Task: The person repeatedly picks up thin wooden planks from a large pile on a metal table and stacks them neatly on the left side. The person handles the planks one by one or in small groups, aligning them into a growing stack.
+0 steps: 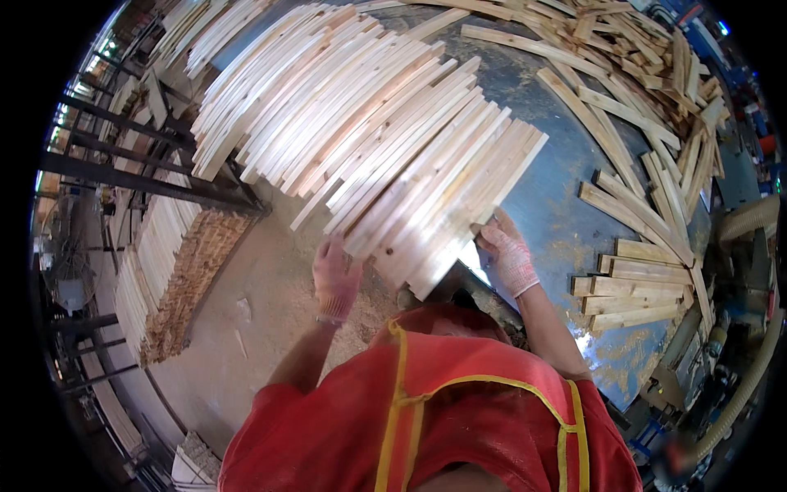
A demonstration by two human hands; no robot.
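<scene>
A long row of pale wooden strips (361,123) lies side by side, running from the far left toward my body. My left hand (336,283), in a pinkish knit glove, is at the near left ends of the strips, with its fingers extended and touching them. On the opposite side, my right hand (507,250), in a similar glove, curls its fingers around the edge of the outermost wooden strip (522,168). The tips of its fingers are partly hidden by the wood. Near ends of the strips are uneven and bright with light.
A blue-grey table (549,205) dusted with sawdust bears the strips. Loose boards (631,287) and a jumbled wood pile (639,49) lie along its right and far sides. At left, stacked strips (193,279) stand beside dark metal bars (139,180). A ribbed hose (750,377) curves at far right.
</scene>
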